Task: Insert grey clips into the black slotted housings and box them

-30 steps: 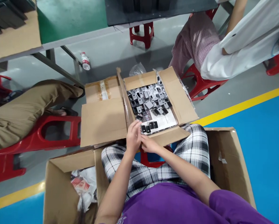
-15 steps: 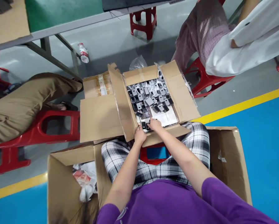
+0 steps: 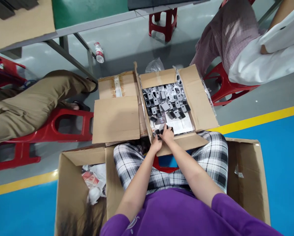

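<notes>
In the head view an open cardboard box sits before my knees. Rows of small black and grey rectangular parts fill its far portion, some among clear plastic film. A printed sheet lies bare in the near portion. At the near left corner my right hand closes over small black parts, with its fingertips among them. My left hand is right beside it at the box's near edge, fingers curled against the same group; what it grips is mostly hidden.
A closed carton adjoins the box on the left. Large open cartons flank my legs, the left holding crumpled plastic. Seated people's legs and red stools are on both sides. A green table stands ahead.
The whole view has shifted, so the scene sits farther right. My right hand has moved slightly over the near black parts, and my left hand remains at the corner.
</notes>
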Demonstrator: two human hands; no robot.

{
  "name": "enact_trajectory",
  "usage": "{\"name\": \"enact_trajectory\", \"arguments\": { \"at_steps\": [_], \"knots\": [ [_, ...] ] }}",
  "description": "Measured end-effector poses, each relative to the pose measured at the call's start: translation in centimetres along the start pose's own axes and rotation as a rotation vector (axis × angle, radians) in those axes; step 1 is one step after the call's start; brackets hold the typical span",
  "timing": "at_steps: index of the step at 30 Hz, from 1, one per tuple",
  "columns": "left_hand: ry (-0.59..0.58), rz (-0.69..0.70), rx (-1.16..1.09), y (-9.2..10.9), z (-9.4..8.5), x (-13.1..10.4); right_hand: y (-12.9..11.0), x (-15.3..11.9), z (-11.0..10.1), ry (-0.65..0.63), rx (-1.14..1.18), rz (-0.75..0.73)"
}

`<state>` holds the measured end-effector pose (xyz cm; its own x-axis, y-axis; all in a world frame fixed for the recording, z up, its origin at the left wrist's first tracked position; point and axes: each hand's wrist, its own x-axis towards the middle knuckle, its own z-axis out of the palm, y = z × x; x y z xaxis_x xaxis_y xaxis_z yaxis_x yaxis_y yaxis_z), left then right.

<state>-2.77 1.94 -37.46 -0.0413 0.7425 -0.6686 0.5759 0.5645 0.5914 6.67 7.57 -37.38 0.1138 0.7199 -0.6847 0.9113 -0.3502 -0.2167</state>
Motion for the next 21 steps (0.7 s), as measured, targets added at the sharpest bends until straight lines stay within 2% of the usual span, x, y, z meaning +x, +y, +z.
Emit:
{"name": "enact_trajectory", "arguments": {
  "at_steps": [4,7,11,14,17,21],
  "knots": [
    [-0.076,0.090,-0.018,-0.2,-1.4,-3.6,2.6,0.0,-0.9,0.030,0.115,-0.005],
    [-0.037,0.118,-0.002,-1.5,-4.2,-5.5,5.3,0.1,-2.1,0.076,0.228,-0.006],
    [0.169,0.018,0.078,-3.4,-9.1,-4.6,8.6,-0.3,-3.1,0.159,0.390,-0.036],
    [0.285,-0.059,0.145,-4.1,-11.5,-2.6,10.2,-0.9,-3.0,0.196,0.491,-0.037],
    [0.359,-0.133,0.209,-4.5,-11.9,-1.4,11.0,-1.3,-2.5,0.225,0.568,-0.026],
    [0.408,-0.186,0.268,-4.8,-10.1,-1.4,11.6,-1.7,-2.3,0.282,0.666,-0.047]
  ]
}}
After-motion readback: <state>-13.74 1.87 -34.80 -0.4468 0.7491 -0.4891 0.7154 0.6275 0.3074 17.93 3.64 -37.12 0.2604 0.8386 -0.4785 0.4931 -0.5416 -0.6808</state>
